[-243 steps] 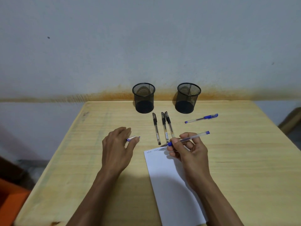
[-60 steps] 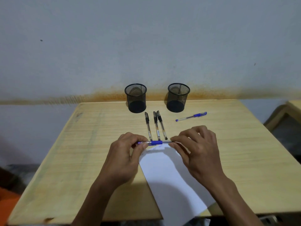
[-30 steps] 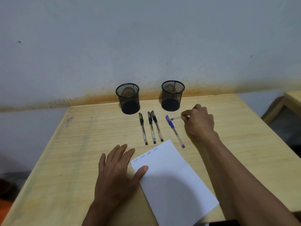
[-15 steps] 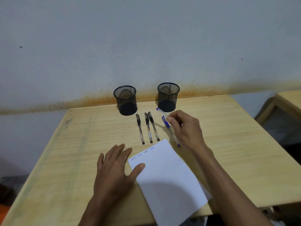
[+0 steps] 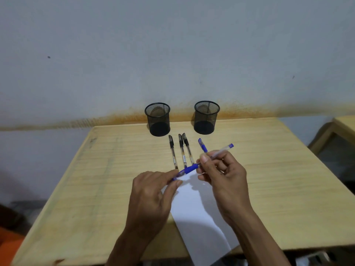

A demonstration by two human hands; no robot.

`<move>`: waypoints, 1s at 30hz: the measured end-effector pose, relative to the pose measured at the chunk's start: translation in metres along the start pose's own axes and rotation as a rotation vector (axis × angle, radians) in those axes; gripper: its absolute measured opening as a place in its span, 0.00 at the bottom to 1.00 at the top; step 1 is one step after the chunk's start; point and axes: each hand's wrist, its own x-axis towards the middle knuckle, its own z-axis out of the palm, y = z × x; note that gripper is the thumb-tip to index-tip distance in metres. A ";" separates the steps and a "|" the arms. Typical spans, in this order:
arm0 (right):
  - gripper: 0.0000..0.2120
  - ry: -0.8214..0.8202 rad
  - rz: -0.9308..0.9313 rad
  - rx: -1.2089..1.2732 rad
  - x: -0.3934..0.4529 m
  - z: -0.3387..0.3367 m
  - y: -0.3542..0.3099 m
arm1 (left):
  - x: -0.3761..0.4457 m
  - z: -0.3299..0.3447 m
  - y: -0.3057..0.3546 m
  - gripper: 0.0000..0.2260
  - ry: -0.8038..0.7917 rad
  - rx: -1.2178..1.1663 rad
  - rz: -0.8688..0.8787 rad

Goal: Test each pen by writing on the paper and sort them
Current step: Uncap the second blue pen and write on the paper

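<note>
Wooden table (image 5: 80,189) against a pale wall (image 5: 172,45) with a rusty stain band along its base.

My left hand (image 5: 151,194) sits over the near-left edge of the paper (image 5: 194,208). Thumb and forefinger are closed on the cap end of a blue pen (image 5: 189,169); the other fingers curl loosely underneath.

Behind it, toward the wall, the left mesh cup (image 5: 158,119) stands upright. I cannot tell if anything is inside.

In front of the cups, three black pens (image 5: 181,150) lie side by side, caps pointing to the wall. The two on the right are nearly touching; the leftmost lies a little apart. Their tips end just above the paper's top edge.

The paper lies slanted, its near corner hanging past the table edge. Its top edge is mostly hidden by my hands.

The held pen spans the gap between my hands, raised above the paper, tilted up to the right, its clear barrel ending in a blue plug past my right knuckles.

The right mesh cup (image 5: 206,117) stands upright, near its twin but apart.

A second blue pen (image 5: 202,144) lies on the table just right of the black ones, its lower part hidden behind my right hand.

My right hand (image 5: 224,175) pinches the held pen's barrel between thumb and fingers.
</note>
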 end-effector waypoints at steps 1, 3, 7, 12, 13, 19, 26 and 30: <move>0.09 0.002 0.025 0.014 -0.003 0.001 0.001 | 0.000 -0.001 0.000 0.14 0.009 0.019 0.009; 0.10 0.001 0.068 0.042 -0.010 0.003 0.002 | -0.001 -0.005 -0.001 0.13 0.011 0.045 0.010; 0.05 -0.129 0.058 -0.069 -0.019 0.005 0.008 | -0.002 -0.009 0.002 0.10 -0.019 0.024 0.020; 0.11 -0.208 0.000 -0.146 -0.018 0.001 0.008 | -0.007 -0.015 -0.005 0.11 -0.051 -0.033 0.000; 0.13 -0.232 -0.019 -0.147 -0.016 -0.001 0.008 | -0.007 -0.016 -0.004 0.11 -0.055 -0.024 0.018; 0.08 -0.001 0.005 0.185 0.018 -0.026 -0.009 | 0.004 -0.044 -0.012 0.05 0.067 -0.034 -0.091; 0.01 -0.041 0.094 0.052 0.040 -0.017 0.005 | 0.012 -0.054 -0.054 0.08 -0.004 -0.008 -0.380; 0.07 -0.029 0.097 -0.026 0.029 -0.010 0.025 | 0.017 -0.025 -0.053 0.04 -0.044 -0.005 -0.425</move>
